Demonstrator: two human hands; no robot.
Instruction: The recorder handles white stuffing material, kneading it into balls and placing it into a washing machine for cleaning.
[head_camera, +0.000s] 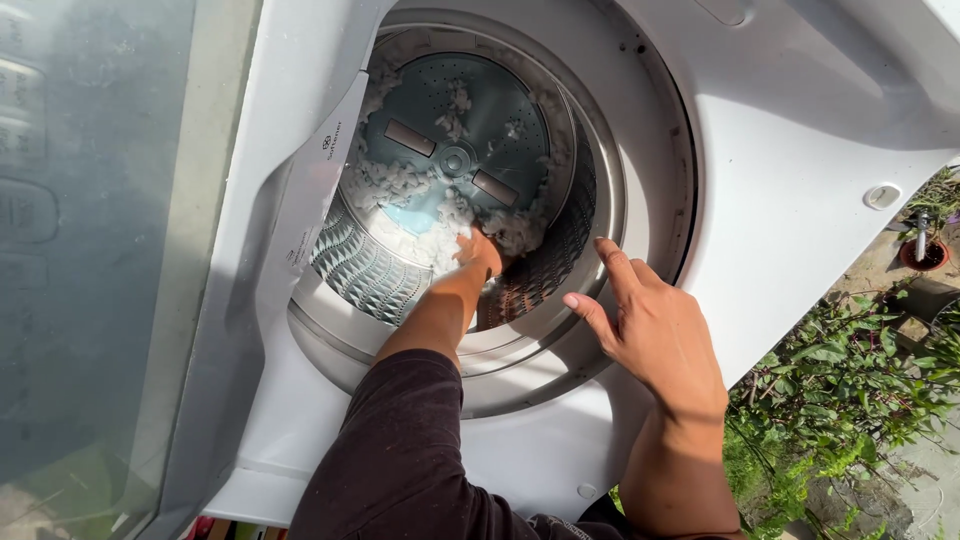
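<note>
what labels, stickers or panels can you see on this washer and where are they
Sticker: a white strip with small dark print and a small round mark, on the left rim of the tub opening, running slantwise.
Control panel: at the far left behind the raised see-through lid, rows of pale rounded buttons, blurred.
Two plates: small grey rectangles on the blue-grey disc at the tub bottom, either side of its hub; nothing legible.
No packages in view.

A single head-worn camera looks steeply down from close above into the open top of a white washing machine (800, 130), its drum (460, 160) filling the middle of the view. The raised glass lid (90, 250) stands along the left edge, and garden plants (850, 400) far below show at the right.
</note>
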